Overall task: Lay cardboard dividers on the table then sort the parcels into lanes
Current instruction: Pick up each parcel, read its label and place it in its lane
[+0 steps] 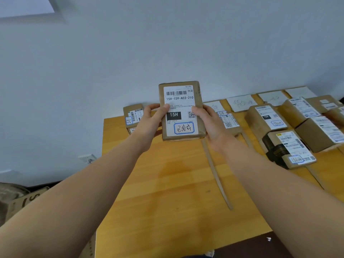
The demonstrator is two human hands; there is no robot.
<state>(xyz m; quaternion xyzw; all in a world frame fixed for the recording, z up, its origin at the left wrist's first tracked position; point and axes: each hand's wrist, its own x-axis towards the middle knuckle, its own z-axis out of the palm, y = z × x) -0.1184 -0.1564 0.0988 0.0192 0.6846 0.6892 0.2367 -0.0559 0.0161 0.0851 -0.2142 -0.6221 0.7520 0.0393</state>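
I hold a flat brown parcel point(181, 110) upright above the wooden table point(167, 192), its white label marked 15H facing me. My left hand point(151, 121) grips its left edge and my right hand point(209, 123) grips its right edge. A thin cardboard divider strip point(216, 174) lies on the table below the parcel, running toward me. A second strip point(316, 176) lies further right. Several labelled parcels point(266, 120) sit in the lanes on the right. One small parcel point(133, 116) stands at the far left corner.
White paper lane signs point(242, 102) with handwriting lie along the table's back edge against the wall. A cardboard box with printing point(28, 199) sits on the floor at the lower left. A wall socket point(87, 158) is left of the table.
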